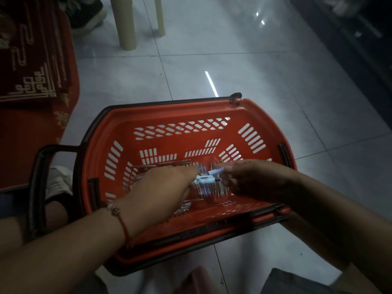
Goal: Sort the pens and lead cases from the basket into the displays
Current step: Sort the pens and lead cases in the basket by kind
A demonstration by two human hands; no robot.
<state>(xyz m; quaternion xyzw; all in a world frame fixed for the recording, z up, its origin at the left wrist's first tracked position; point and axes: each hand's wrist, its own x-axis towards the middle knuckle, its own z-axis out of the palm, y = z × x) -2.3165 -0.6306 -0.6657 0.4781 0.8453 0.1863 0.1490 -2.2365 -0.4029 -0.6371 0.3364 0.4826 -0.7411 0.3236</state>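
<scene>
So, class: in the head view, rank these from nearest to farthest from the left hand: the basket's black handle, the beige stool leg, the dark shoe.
1. Black handle, just left of the left hand.
2. Beige stool leg, far ahead.
3. Dark shoe, top left, too close to the stool leg to call.

Grey tiled floor (244, 66) under my fingers, glossy w/ light streaks. Red basket (250, 111) sits right on it, directly below my fingers. Beige furniture legs (127, 28) stand well beyond them; red patterned stack (31, 60) far off to their left.
</scene>
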